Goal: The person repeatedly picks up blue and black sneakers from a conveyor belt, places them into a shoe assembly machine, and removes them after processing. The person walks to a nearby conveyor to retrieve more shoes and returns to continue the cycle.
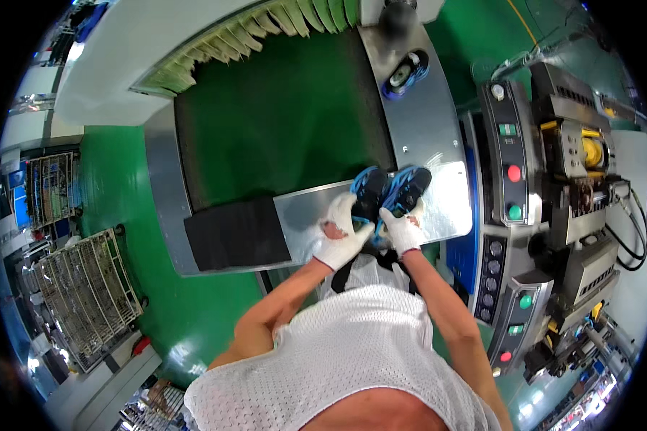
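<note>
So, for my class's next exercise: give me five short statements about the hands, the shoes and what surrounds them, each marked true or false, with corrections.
1. The left hand is at the left shoe, the right hand at the right shoe. True.
2. Both hands are bare. False: both wear white gloves.
3. The black mat lies to the right of both shoes. False: the black mat lies to their left.
4. A control panel on the right carries a red button and a green button. True.
5. The belt is bright yellow. False: the belt is dark green.
</note>
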